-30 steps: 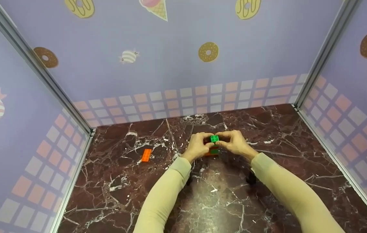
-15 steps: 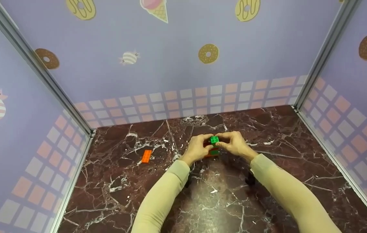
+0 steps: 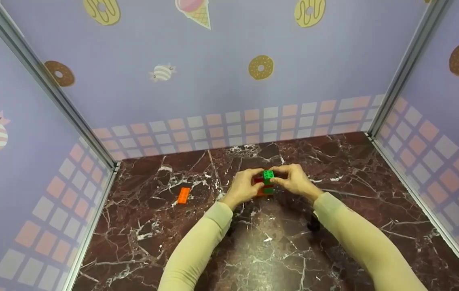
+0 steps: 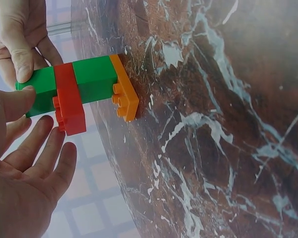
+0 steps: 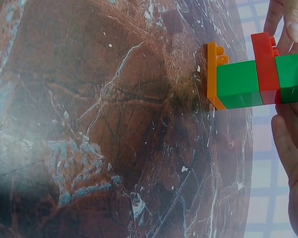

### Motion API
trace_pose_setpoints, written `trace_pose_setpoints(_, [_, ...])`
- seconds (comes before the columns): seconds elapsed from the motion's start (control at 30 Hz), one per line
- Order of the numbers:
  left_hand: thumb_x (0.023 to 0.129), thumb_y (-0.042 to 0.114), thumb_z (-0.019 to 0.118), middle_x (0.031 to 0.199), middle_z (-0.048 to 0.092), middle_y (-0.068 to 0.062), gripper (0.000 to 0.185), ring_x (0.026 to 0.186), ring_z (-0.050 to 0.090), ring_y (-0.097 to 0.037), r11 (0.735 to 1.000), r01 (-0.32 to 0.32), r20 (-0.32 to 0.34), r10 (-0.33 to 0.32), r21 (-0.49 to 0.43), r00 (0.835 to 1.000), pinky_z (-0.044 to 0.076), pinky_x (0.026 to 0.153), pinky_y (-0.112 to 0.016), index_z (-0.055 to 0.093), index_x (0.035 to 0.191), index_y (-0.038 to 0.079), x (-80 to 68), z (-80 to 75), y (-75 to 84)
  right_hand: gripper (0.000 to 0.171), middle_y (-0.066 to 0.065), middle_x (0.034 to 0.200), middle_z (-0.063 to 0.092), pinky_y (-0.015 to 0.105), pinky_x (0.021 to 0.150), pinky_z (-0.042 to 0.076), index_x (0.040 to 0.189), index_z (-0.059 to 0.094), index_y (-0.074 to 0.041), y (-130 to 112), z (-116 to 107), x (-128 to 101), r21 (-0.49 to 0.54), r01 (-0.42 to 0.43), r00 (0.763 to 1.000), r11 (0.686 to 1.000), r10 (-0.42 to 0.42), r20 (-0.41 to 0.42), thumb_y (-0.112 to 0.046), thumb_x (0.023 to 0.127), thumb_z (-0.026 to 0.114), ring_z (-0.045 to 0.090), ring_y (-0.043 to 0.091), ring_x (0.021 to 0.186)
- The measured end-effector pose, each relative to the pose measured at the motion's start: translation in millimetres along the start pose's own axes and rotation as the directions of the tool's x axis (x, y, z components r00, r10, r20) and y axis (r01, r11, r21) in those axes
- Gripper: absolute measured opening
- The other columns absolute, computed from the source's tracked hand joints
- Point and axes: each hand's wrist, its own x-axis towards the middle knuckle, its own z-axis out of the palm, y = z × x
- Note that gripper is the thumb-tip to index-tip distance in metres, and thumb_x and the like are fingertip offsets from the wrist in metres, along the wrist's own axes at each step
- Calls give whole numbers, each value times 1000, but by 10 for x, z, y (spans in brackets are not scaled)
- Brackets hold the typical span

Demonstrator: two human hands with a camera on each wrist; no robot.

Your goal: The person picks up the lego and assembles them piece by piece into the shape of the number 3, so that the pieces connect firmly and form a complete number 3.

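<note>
A stack of toy building bricks stands upright on the table: an orange base plate (image 4: 125, 94), a green brick (image 4: 95, 79), a longer red brick (image 4: 70, 101) jutting out to the left, and a top green brick (image 3: 268, 174). My right hand (image 3: 296, 180) pinches the top green brick between thumb and fingers from the right. Just left of the stack is my left hand (image 3: 241, 187), its fingers loosely extended and spread beside the red and top green bricks. The left thumb overlaps the top green brick in the left wrist view; whether it touches cannot be told.
A second orange plate (image 3: 183, 195) with studs lies to the left on the dark red marble-patterned table (image 3: 148, 250). Patterned lilac walls (image 3: 213, 81) enclose the back and both sides, with grey metal posts (image 3: 407, 64) at the corners.
My left hand has drawn slightly left, away from the stack, and its fingers have loosened. The right hand stays at the top green brick; the stack stands in place.
</note>
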Motion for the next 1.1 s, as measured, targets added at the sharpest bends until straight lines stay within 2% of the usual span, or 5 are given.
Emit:
trace_pose_setpoints(0.23, [99,11,81,126,83,-15,34,119,79,-37,999,-27,-17,27,23,999,61,110,-50,81,133,6,-52,-60,-18,33,22,120,85,55,98,67,125,84,0,3,4,7,7,29,1000,1000,-29,-6,-8,94,90,84,39,109])
trace_pose_setpoints(0.5, [99,12,80,128,83,-15,32,123,78,-38,999,-39,-7,40,29,999,60,113,-50,81,130,5,-94,-131,-63,33,21,120,85,53,96,68,125,84,0,6,0,15,0,42,999,999,-42,-7,-9,94,90,84,38,108])
trace_pose_setpoints(0.63, [100,12,80,127,83,-17,32,120,78,-41,999,-38,0,38,34,999,61,109,-52,81,131,4,-118,-158,-109,32,19,118,86,50,93,69,124,85,-2,3,-5,10,-39,52,998,998,-53,-15,-11,94,90,84,36,107])
trace_pose_setpoints(0.83, [100,13,81,123,82,-22,32,106,79,-43,999,-36,-5,36,28,999,62,98,-55,80,130,2,-157,-201,-172,32,20,119,86,46,92,69,125,85,-1,4,-2,8,-15,47,999,999,-47,-12,-10,94,90,84,36,106])
trace_pose_setpoints(1.1, [100,16,81,126,83,-18,31,120,79,-39,998,-26,-20,28,52,999,61,110,-52,81,128,3,-211,-257,-262,35,22,121,85,56,98,67,126,83,1,7,8,-1,4,34,999,999,-34,-13,-9,94,90,84,39,109])
